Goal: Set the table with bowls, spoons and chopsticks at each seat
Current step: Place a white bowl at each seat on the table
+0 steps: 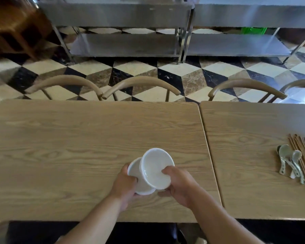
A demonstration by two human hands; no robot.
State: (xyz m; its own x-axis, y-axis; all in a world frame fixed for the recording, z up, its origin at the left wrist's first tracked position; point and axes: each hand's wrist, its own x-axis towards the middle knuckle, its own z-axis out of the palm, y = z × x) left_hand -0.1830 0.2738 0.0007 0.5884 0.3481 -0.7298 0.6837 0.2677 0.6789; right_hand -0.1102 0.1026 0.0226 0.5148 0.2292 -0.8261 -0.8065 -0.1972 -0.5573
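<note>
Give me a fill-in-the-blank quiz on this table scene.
1. The left hand and right hand hold bowls coloured ____.
2. The spoons lie on the ____ table.
3. Directly right of the spoons lie wooden ____.
Missing words: white; right; chopsticks.

Two empty white bowls are held above the left table (60, 138). The upper bowl (156, 166) is tilted with its opening facing the viewer, its near rim pinched by the right hand (179, 184). The lower bowl (143, 186) is partly hidden behind it, gripped by the left hand (124, 184). On the right table (245, 155), pale ceramic spoons (289, 162) lie against a bundle of brown chopsticks (303, 159).
</note>
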